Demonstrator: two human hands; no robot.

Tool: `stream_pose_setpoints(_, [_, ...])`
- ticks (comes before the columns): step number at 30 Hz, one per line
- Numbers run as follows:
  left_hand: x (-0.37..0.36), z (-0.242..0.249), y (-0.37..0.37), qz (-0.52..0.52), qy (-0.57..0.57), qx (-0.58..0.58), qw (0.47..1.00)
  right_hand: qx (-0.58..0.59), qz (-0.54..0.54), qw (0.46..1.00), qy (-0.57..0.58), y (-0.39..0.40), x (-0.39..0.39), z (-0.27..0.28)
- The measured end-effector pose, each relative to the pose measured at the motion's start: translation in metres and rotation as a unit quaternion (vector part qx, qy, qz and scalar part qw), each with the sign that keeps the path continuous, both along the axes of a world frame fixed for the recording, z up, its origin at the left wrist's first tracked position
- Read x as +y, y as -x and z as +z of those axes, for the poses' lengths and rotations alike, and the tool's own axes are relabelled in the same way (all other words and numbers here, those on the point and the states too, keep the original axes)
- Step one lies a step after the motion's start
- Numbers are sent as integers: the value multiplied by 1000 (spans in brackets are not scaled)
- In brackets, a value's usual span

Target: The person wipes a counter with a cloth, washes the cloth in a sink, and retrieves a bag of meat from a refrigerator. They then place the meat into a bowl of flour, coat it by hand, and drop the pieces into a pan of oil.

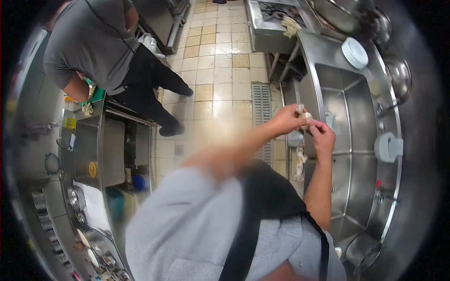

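Note:
Both hands meet over the near edge of the steel sink. My left hand (288, 120) is closed round a small off-white, crumpled thing (307, 116); it looks soft like cloth, but I cannot make out its kind. My right hand (322, 139) pinches the same thing from the right, thumb and fingers together. The fingers hide part of it. Below and between the forearms, a white cloth with coloured marks (299, 164) hangs beside the sink front.
The double-basin sink (358, 112) runs along the right, with stacked white plates (355, 53) at its far end and a pale plastic container (388, 147) behind it. A stove (276, 14) stands beyond. At the left counter, a co-worker (103, 51) stands near another sink (112, 152).

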State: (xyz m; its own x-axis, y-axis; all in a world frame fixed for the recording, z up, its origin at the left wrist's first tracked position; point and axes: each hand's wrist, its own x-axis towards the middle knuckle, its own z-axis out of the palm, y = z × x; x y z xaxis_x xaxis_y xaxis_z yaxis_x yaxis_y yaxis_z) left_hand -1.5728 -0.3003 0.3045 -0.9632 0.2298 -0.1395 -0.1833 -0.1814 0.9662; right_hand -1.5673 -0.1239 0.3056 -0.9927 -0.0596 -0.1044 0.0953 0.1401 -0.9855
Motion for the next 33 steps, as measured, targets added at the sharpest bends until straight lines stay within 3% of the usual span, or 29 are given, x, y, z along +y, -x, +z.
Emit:
stream_pose_setpoints(6, [-65, -23, 57, 78, -22, -51, 995, -17, 154, 984, 85, 70, -47, -3])
stream_pose_setpoints(11, [-119, -55, 105, 141, -110, -110, 978, -52, 130, 983, 115, 139, -53, -34])
stream_pose_setpoints(18, [-175, -41, 161, 245, -164, -143, 945, -84, 185, 976, 80, 248, -87, -43])
stream_pose_setpoints(22, [-219, -63, 200, 268, -187, -159, 931, -93, 178, 978, 60, 296, -105, -47])
stream_pose_setpoints(26, [-316, -80, 255, 279, -233, -135, 922, -112, 117, 986, 28, 329, -122, -50])
stream_pose_setpoints(28, [-382, -92, 283, 361, -305, -95, 876, -111, 58, 992, 12, 336, -129, -48])
stream_pose_setpoints(30, [-467, -97, 299, 450, -307, -60, 837, -124, 22, 992, -8, 339, -137, -40])
stream_pose_setpoints(32, [-574, -99, 308, 471, -417, 91, 772, -132, -20, 991, -21, 346, -149, -34])
stream_pose_setpoints(33, [-640, -117, 306, 525, -388, 138, 745, -137, -39, 990, -22, 348, -153, -31])
